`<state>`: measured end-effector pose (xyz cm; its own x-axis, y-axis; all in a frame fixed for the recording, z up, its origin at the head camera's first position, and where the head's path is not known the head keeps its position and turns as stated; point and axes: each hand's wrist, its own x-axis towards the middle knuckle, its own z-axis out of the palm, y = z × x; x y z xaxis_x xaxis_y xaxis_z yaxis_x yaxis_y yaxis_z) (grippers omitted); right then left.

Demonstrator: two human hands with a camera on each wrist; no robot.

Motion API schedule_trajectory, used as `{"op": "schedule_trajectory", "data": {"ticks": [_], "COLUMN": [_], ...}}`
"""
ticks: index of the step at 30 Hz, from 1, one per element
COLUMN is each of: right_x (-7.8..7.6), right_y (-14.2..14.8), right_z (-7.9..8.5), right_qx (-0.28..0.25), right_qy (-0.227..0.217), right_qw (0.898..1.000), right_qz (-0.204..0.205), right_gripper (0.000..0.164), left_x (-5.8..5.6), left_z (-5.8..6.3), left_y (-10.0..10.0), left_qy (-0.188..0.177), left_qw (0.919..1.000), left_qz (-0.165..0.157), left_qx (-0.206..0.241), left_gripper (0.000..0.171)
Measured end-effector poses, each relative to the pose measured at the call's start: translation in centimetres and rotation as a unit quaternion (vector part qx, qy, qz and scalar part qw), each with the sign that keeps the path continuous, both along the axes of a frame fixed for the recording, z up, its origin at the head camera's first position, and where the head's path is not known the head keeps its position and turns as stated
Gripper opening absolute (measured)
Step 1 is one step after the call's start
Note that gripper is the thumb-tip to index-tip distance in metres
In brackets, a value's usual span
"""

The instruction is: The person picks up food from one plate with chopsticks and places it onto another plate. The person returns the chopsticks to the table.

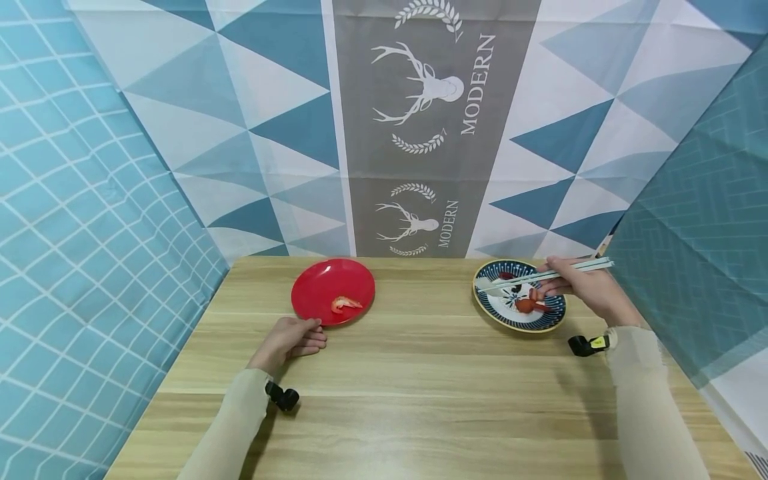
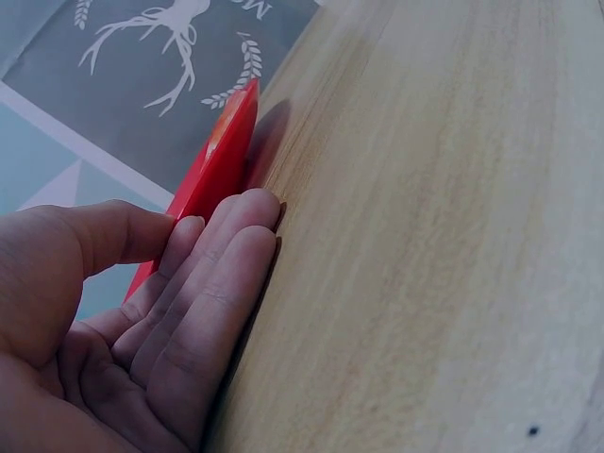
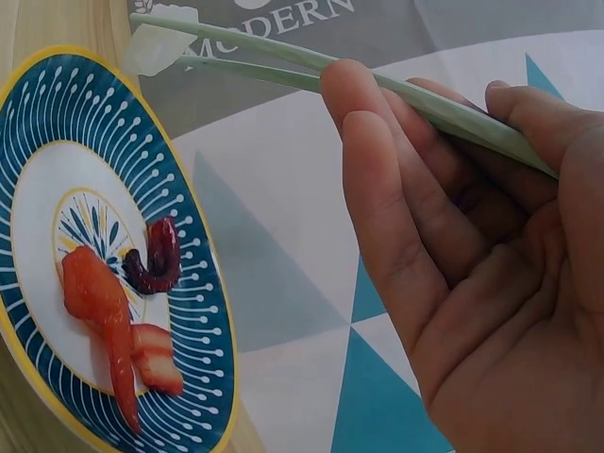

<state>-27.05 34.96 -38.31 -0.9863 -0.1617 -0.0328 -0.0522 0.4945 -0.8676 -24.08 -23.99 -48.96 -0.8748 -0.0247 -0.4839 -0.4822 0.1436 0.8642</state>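
Note:
At the near edge of the red plate (image 1: pixel 315 287), my left hand (image 1: pixel 294 337) pinches the rim between thumb and forefinger, the other fingers lying low by the tabletop. A pinkish-orange shrimp-like piece (image 1: pixel 345 304) lies on that plate. My right hand (image 1: pixel 585 283) holds pale green chopsticks (image 3: pixel 255 47) over the blue-patterned plate (image 1: pixel 528 327). Between the chopstick tips is a translucent white piece (image 3: pixel 160 47), above the rim. On the patterned plate are an orange-red tapered piece (image 3: pixel 94 283), a pinkish banded piece (image 3: pixel 159 360) and a dark red curled piece (image 3: pixel 162 255).
Both plates stand toward the back of the wooden table (image 1: pixel 420 387), red at left and patterned at right. A patterned cloth (image 1: pixel 282 133) hangs behind the table, with blue tiled cloth (image 1: pixel 78 220) along the left and teal cloth (image 1: pixel 702 220) along the right.

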Motion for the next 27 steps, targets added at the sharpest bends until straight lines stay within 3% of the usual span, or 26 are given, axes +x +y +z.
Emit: {"op": "schedule_trajectory", "data": {"ticks": [6,10,21,27], "right_x": [0.0,-0.3,-0.9,-1.1], "right_y": [-0.7,-1.3,-2.2,-2.3], "right_z": [0.3,0.2,-0.7,-0.7], "right_qx": [0.015,0.005,-0.041,-0.038], "right_qy": [-0.019,-0.019,0.007,0.013], "right_qw": [1.0,1.0,0.998,0.998], "right_qz": [-0.007,0.006,0.041,0.043], "right_gripper": [0.075,0.071,0.062,0.063], "left_x": [0.0,-0.1,-0.1,-0.1], "left_z": [-0.1,-0.1,-0.3,-0.3], "left_y": [-0.1,-0.1,-0.1,-0.2], "left_qy": [0.002,0.002,0.006,0.007], "left_qw": [1.0,1.0,1.0,1.0], "left_qz": [0.001,0.004,0.0,-0.003], "left_qx": [0.0,0.0,0.004,0.004], "left_gripper": [0.039,0.039,0.039,0.039]}}
